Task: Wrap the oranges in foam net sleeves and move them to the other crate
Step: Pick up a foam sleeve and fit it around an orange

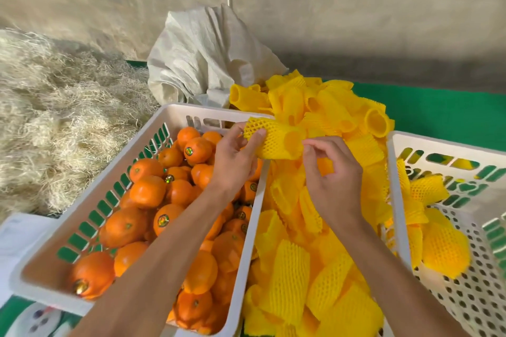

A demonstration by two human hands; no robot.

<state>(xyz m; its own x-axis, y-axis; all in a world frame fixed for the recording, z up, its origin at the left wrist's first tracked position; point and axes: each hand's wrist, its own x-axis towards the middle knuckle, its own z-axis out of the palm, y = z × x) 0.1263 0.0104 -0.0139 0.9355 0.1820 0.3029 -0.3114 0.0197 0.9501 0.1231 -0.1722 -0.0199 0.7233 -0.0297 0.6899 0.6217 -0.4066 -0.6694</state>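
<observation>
Apparently both hands' grip pinches one sleeve [273, 141].

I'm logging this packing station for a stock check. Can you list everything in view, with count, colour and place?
crate of oranges: one, white, lower left, filled with loose oranges
oranges: many, orange, several with stickers, in the left crate
loose foam net sleeves: a large heap, yellow, between the two crates
held foam net sleeve: one, yellow, above the heap at centre
second crate: one, white, right edge
wrapped oranges: a few, in yellow sleeves, inside the second crate; exact count unclear
woven sack: one, off-white, behind the left crate
straw: a pile, pale, far left
mat: green, beneath everything
left hand: grips the held sleeve
right hand: fingers pinching the sleeve's open end
</observation>
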